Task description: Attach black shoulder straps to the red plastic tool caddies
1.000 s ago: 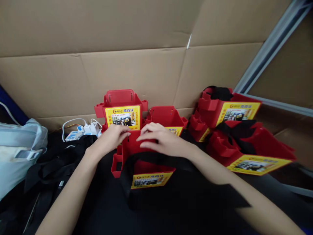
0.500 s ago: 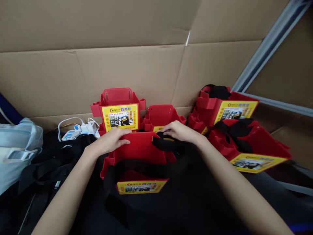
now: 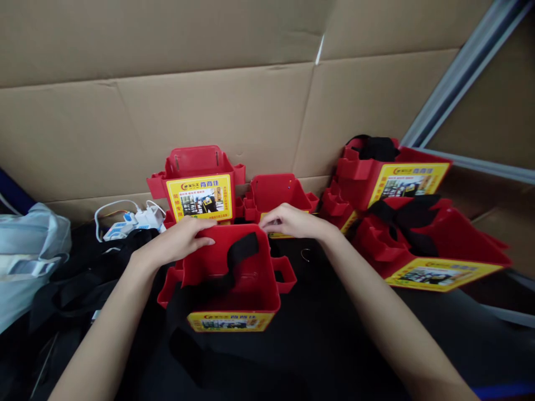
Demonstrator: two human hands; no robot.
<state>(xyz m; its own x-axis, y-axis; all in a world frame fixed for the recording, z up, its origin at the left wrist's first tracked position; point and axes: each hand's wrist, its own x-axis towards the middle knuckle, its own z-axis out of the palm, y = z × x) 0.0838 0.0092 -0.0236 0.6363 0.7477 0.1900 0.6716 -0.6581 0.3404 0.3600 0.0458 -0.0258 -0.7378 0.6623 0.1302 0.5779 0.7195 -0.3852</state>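
On the counter (image 3: pixel 334 328), your left hand (image 3: pixel 179 240) grips the box (image 3: pixel 213 253) at its eleven o'clock rim, your right hand (image 3: pixel 295 220) curls narrow fingers at one, hold unclear, and a strap (image 3: pixel 181 301) crosses at eight.

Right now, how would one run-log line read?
left hand: gripping back rim of front red box; right hand: at its back right corner, grip unclear; black strap: partly inside; other red boxes: behind and right

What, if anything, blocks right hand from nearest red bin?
Nothing visible: the right hand is at the back right corner of the nearest red bin, contact unclear. The black strap lies left of the hand.
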